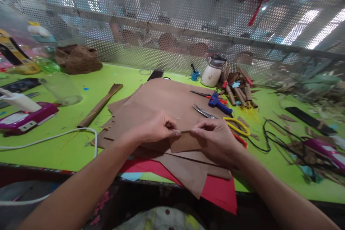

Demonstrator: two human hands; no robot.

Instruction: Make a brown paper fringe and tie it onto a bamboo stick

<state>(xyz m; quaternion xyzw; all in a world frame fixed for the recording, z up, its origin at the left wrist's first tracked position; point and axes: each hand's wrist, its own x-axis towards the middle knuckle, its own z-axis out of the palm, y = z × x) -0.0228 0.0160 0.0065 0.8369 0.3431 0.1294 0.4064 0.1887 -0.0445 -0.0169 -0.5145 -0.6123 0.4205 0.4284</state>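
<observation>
Between both hands is a small piece of brown paper (185, 143), its upper edge pinched near each end. My left hand (160, 127) grips the left end with thumb and fingertips. At the other end, my right hand (212, 133) pinches the same edge, which looks narrowly folded or rolled. Beneath them lie large brown paper sheets (161, 95), over red paper (221, 194) at the table's front. Just past my right hand are yellow-handled scissors (237, 125) and a blue glue gun (219, 103). A rolled brown paper bundle (99, 107) lies to the left.
Brown paper rolls (238, 91) are heaped beside a white jug (213, 72) at the back right. Magenta power strips (29, 116) with cables lie at both sides. A clear plastic cup (63, 90) stands at left. A perforated metal panel (161, 18) rises behind the green table (67, 154).
</observation>
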